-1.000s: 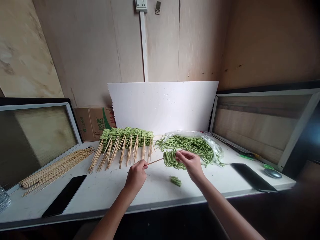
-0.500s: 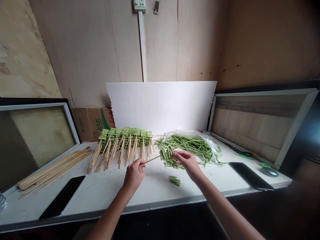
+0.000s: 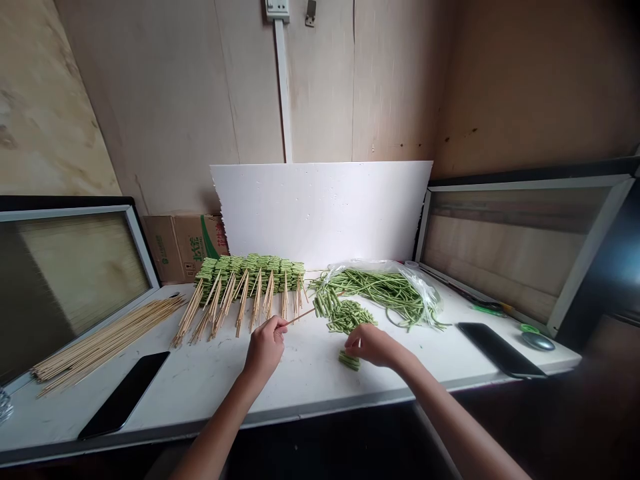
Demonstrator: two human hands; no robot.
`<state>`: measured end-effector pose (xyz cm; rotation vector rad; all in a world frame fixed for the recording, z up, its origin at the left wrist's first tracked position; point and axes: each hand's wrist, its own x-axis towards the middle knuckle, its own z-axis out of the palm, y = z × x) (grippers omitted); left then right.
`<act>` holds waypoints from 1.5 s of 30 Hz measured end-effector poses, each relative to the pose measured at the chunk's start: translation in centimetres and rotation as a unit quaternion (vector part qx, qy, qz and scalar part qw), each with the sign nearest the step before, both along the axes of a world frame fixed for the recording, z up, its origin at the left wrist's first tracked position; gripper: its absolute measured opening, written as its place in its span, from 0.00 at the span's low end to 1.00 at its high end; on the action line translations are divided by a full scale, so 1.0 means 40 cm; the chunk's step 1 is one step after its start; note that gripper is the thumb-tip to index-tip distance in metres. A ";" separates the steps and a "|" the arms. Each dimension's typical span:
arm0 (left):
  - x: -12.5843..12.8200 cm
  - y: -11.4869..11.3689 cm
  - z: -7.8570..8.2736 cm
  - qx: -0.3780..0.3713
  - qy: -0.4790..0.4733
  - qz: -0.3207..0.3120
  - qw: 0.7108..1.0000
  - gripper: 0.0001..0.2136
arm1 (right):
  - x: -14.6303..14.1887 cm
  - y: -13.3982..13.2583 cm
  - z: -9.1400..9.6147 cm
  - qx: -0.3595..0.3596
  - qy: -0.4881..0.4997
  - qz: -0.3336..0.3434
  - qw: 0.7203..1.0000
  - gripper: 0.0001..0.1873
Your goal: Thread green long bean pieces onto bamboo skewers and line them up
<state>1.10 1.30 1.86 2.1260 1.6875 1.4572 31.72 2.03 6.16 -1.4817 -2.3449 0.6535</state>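
Observation:
My left hand point(image 3: 265, 343) pinches the lower end of a bamboo skewer point(image 3: 301, 316) that slants up to the right. Several short pieces of green long bean point(image 3: 327, 303) are threaded side by side near its far end. Below it, my right hand point(image 3: 373, 345) reaches down, fingertips curled together at a small group of cut bean pieces point(image 3: 349, 361) on the table; whatever lies between them is hidden. Just behind that hand is a larger heap of cut bean pieces point(image 3: 353, 315).
Loaded skewers point(image 3: 250, 280) lie stacked at back left, sticks toward me. Bare skewers point(image 3: 107, 337) and a black phone point(image 3: 125, 395) are at left. Uncut long beans point(image 3: 373, 288) sit in a plastic bag. Another dark phone point(image 3: 500, 350) and a mouse point(image 3: 539, 341) are at right.
My right hand has left the threaded bean pieces and moved down toward me to the small group on the table. The left hand still holds the skewer, barely moved.

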 end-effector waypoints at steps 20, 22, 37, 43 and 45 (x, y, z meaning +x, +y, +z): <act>0.004 -0.001 -0.009 0.025 -0.003 -0.012 1.000 0.09 | 0.079 0.077 0.014 0.042 0.333 -0.120 0.934 0.21; 0.004 0.001 -0.014 0.034 -0.007 -0.024 0.999 0.12 | 0.084 0.075 0.018 0.023 0.380 -0.134 0.915 0.23; 0.000 0.008 -0.031 0.047 -0.004 -0.042 0.998 0.20 | 0.042 0.053 0.034 -0.073 0.540 -0.079 0.835 0.26; 0.000 0.006 -0.031 0.046 -0.004 -0.043 0.998 0.20 | 0.039 0.055 0.024 -0.085 0.544 -0.062 0.833 0.24; 0.000 0.007 -0.032 0.046 -0.008 -0.043 0.998 0.20 | 0.039 0.056 0.022 -0.085 0.543 -0.062 0.833 0.24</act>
